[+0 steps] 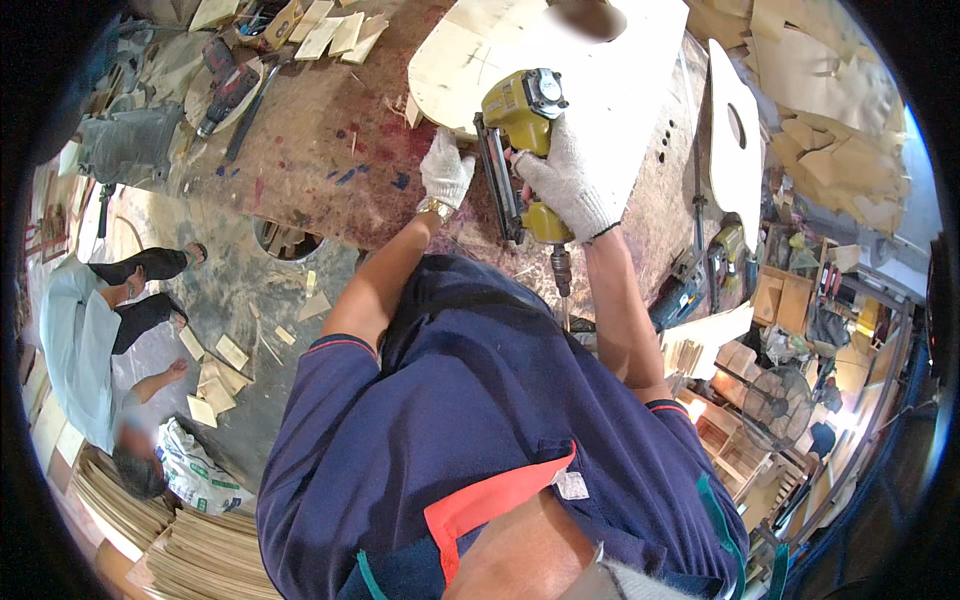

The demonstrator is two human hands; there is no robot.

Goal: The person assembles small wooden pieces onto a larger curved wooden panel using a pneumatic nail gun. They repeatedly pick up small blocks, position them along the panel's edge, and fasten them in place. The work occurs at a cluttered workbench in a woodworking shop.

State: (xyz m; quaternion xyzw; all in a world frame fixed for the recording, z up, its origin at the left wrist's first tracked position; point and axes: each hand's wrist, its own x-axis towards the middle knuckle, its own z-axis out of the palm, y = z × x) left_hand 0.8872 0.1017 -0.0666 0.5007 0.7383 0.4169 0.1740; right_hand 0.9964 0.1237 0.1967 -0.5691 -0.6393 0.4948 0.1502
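My right hand [580,180], in a pale knit glove, is closed around the grip of a yellow nail gun [520,105]. Its black magazine slants toward me on the left, and a metal hose fitting hangs from the handle end. The gun's head is over the near part of a pale wooden panel [465,60] with a round hole. At the near left edge of this panel, my gloved left hand [447,172] has its fingers closed against the rim; the fingertips are partly hidden. A small wood piece [413,112] shows below the panel's edge.
A red and black drill [228,88] and small wood slats [340,35] lie at the far left of the stained worktable [300,160]. A second cut panel [735,140] and more power tools [680,290] are on the right. Another person [90,330] sits low at left.
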